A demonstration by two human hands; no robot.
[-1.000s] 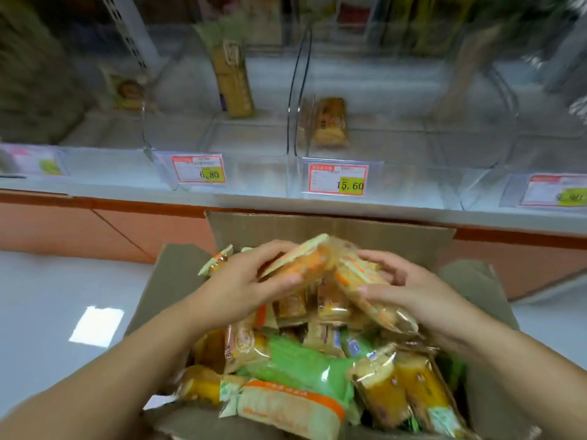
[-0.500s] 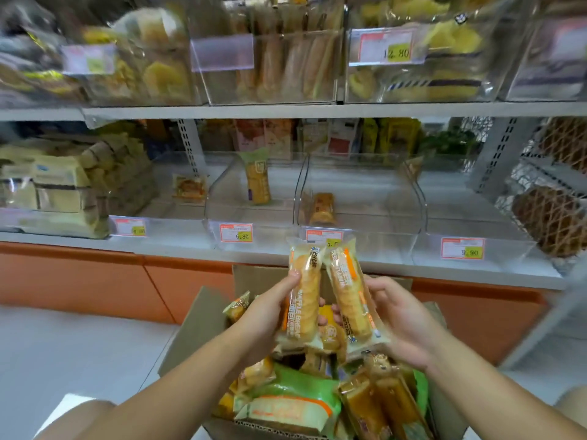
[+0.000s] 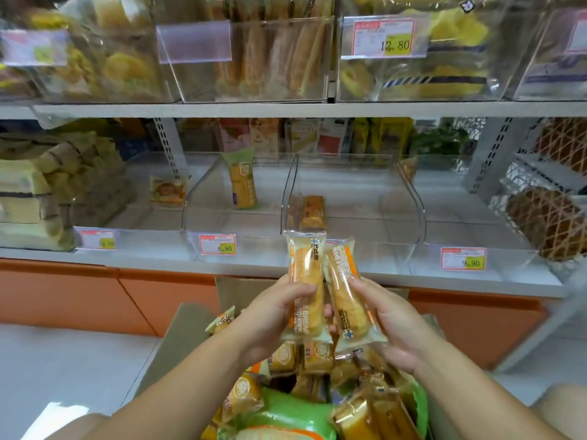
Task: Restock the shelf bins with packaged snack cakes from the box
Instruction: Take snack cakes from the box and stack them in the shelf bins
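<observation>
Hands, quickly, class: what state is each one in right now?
Left hand: closed, gripping the upright cake packet.
Right hand: closed, gripping the tilted cake packet.

Orange-gold snack cakes (image 3: 305, 281) above an orange shelf base (image 3: 63, 293)
The snack cakes, at centre, are wrapped in clear film printed orange with white lettering; a green packet (image 3: 286, 408) is seen at lower centre in the brown box (image 3: 181, 338); price tags (image 3: 217, 244) are printed red, white and yellow; a cream lattice is shown on brown goods (image 3: 546, 223) at right.

Two upright snack cakes (image 3: 305, 281) above box (image 3: 236, 289)
</observation>
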